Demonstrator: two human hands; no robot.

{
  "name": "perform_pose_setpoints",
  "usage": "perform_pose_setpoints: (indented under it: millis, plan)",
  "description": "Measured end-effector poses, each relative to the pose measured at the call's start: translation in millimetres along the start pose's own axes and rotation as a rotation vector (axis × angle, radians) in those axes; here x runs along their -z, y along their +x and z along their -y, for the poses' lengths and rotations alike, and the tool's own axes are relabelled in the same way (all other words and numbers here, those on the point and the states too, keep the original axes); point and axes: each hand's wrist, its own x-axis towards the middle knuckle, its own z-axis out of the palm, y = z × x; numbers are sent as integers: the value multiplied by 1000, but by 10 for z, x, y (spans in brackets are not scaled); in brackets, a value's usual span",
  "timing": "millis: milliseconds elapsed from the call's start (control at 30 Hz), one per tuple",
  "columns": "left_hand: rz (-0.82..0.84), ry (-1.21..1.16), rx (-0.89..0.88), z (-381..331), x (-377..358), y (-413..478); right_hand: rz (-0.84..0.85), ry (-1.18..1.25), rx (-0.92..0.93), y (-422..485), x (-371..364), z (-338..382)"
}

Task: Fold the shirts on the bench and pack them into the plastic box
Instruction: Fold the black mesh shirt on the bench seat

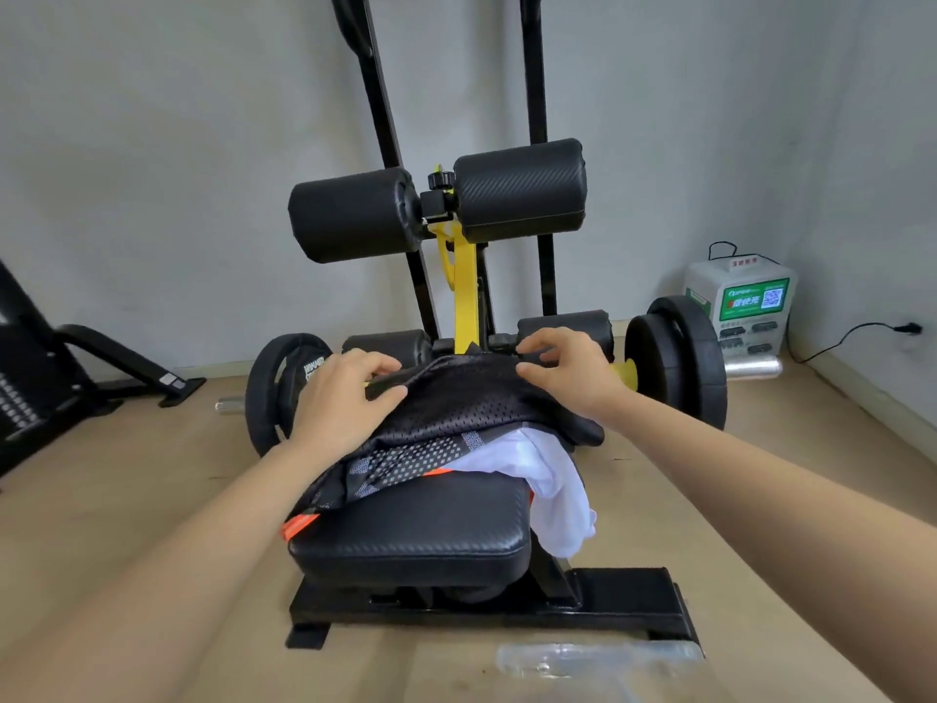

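A black mesh shirt with grey dotted panels and an orange patch lies heaped on the black padded bench. Under it a white shirt hangs off the bench's right side. My left hand pinches the far left edge of the black shirt. My right hand pinches its far right edge. The rim of the clear plastic box shows on the floor at the bottom of the view, in front of the bench.
Black foam rollers on a yellow post stand just behind the shirts. Weight plates flank the bench on both sides. A white charging station sits by the right wall, and another black machine stands at left.
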Motion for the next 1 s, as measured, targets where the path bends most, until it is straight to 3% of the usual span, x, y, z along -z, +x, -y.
perform_pose_setpoints:
  millis: [100, 233, 533, 700, 867, 1000]
  plan:
    - [30, 81, -118, -48, 105, -335, 123, -97, 136, -191, -30, 244]
    - [70, 197, -35, -11, 61, -635, 203, -319, 167, -349, -182, 275]
    - [-128, 151, 110, 69, 141, -697, 64, -243, 130, -382, -295, 277]
    - [-155, 73, 66, 46, 331, -777, 45, -182, 132, -481, -125, 406]
    - [54, -129, -48, 31, 513, -990, 247, -251, 96, -684, 105, 476]
    - [258, -141, 23, 102, 475, -1155, 436, -276, 31, -806, 96, 560]
